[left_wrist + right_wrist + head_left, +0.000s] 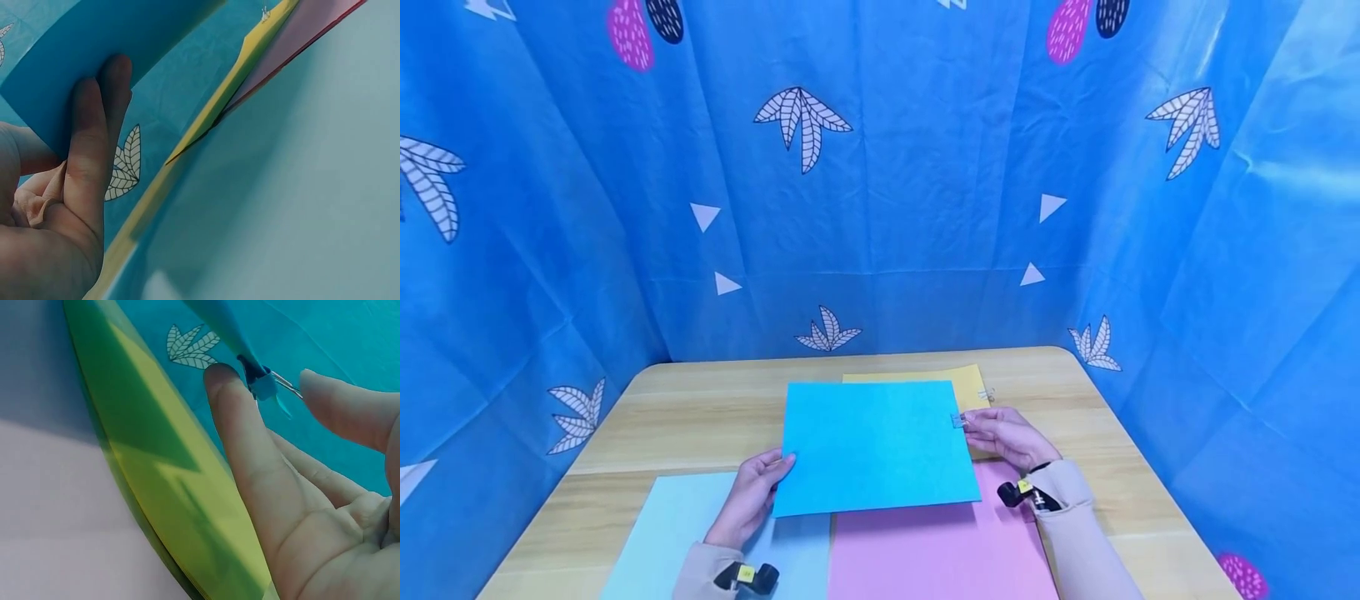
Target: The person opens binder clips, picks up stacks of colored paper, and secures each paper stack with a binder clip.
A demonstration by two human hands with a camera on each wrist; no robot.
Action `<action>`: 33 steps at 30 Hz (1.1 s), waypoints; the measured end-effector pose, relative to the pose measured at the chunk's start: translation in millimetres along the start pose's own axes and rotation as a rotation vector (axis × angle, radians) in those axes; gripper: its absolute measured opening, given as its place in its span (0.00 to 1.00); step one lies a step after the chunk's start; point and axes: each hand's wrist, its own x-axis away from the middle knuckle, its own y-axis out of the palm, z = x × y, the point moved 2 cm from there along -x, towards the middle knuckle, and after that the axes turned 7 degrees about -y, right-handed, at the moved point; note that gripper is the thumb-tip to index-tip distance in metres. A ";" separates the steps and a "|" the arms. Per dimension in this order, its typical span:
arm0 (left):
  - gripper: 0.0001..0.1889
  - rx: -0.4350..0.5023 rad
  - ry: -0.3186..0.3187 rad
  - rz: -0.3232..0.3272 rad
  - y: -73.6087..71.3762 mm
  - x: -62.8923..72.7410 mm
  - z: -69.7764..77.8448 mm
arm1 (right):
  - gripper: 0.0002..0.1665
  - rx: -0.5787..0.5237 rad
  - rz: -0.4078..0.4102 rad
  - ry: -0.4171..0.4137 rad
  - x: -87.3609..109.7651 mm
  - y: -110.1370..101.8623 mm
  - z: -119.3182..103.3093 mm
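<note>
A bright blue sheet of paper or card (876, 446) is held raised and tilted over the table. My left hand (752, 492) pinches its left edge, thumb on the front and fingers behind; the left wrist view shows these fingers (87, 137) against the sheet. On the right edge sits a small blue binder clip (262, 386) with wire handles. My right hand (1007, 437) holds the clip between thumb and index finger, the thumb at the end of a handle. The index fingertip partly hides the clip's other side.
Beneath the raised sheet, a yellow stack (917, 377) with a clip (987, 394) lies at the back. A pink sheet (940, 558) and a pale blue-green sheet (651, 533) lie in front on the wooden table (715, 408). A blue patterned curtain (925, 208) surrounds the table's back and sides.
</note>
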 end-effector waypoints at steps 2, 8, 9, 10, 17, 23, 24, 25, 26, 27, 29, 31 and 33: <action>0.29 0.005 0.002 0.004 0.1 1.2 -0.1 | 0.32 0.000 0.000 -0.007 0.9 -0.1 -0.3; 0.27 0.031 0.009 0.028 -2.6 3.4 0.7 | 0.31 0.020 0.008 0.013 6.3 0.8 -3.2; 0.27 0.033 0.011 0.032 -3.3 3.7 0.9 | 0.30 0.028 -0.008 0.021 6.9 2.7 -3.3; 0.26 0.036 0.011 0.034 -4.2 3.8 0.8 | 0.28 0.040 -0.033 0.030 7.3 5.4 -3.6; 0.26 0.037 0.013 0.034 -8.8 3.9 0.2 | 0.12 0.094 -0.098 0.047 4.0 27.5 -2.0; 0.28 -0.005 0.023 0.084 -12.8 4.7 1.1 | 0.04 0.126 -0.021 0.018 -0.3 40.1 -0.6; 0.29 -0.013 0.026 0.089 -14.1 4.8 1.3 | 0.04 0.126 -0.005 0.014 -1.1 41.3 -0.1; 0.29 -0.027 0.031 0.085 -15.4 5.0 1.5 | 0.03 0.128 0.009 0.010 -2.1 42.4 0.6; 0.30 -0.037 0.032 0.076 -16.9 5.1 1.7 | 0.03 0.127 0.026 0.010 -2.8 43.4 1.1; 0.31 -0.046 0.032 0.063 -18.5 5.2 1.9 | 0.03 0.126 0.038 0.007 -3.4 44.5 1.7; 0.34 -0.066 0.033 0.024 -21.8 6.0 2.4 | 0.03 0.127 0.053 -0.001 -4.4 46.5 2.8; 0.35 -0.086 0.031 -0.013 -24.7 7.7 3.3 | 0.02 0.119 0.060 -0.008 -5.0 49.1 3.8; 0.36 -0.097 0.029 -0.036 -27.5 9.1 4.3 | 0.03 0.123 0.065 -0.014 -5.1 52.2 4.9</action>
